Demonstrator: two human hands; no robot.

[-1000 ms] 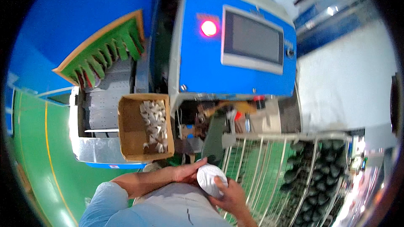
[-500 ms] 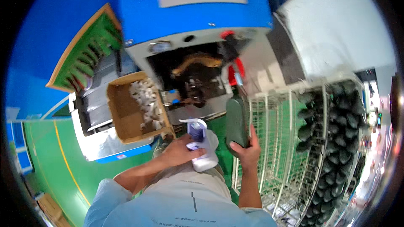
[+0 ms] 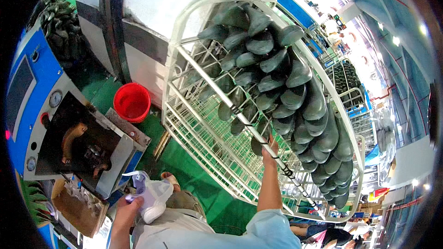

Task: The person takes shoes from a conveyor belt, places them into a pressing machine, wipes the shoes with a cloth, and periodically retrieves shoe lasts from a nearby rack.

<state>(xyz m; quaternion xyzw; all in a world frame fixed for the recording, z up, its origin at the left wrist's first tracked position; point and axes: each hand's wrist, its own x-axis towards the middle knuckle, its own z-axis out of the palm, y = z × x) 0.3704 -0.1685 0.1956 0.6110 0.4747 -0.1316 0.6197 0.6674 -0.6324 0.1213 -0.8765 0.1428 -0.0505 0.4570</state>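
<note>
My left hand [image 3: 129, 208] is closed around a white and lilac sneaker [image 3: 156, 198] at the lower left, its opening facing up. My right arm stretches forward to a white wire rack filled with dark green shoe lasts [image 3: 270, 83]. Behind the rack's front rail, my right hand [image 3: 271, 149] grips a dark green shoe last [image 3: 259, 144] at the lower edge of the hanging cluster. The rail and the neighbouring lasts partly hide these fingers.
The white rack [image 3: 203, 76] fills the middle and right. A red bucket [image 3: 132, 103] stands on the green floor. At the left are a blue machine [image 3: 34, 71] with a dark opening and a cardboard box [image 3: 69, 207] holding white scraps. More racks and people lie beyond.
My view has swung right toward the rack. The shoe last in my right hand has moved from near the machine into the rack among the others. My left hand still holds the sneaker.
</note>
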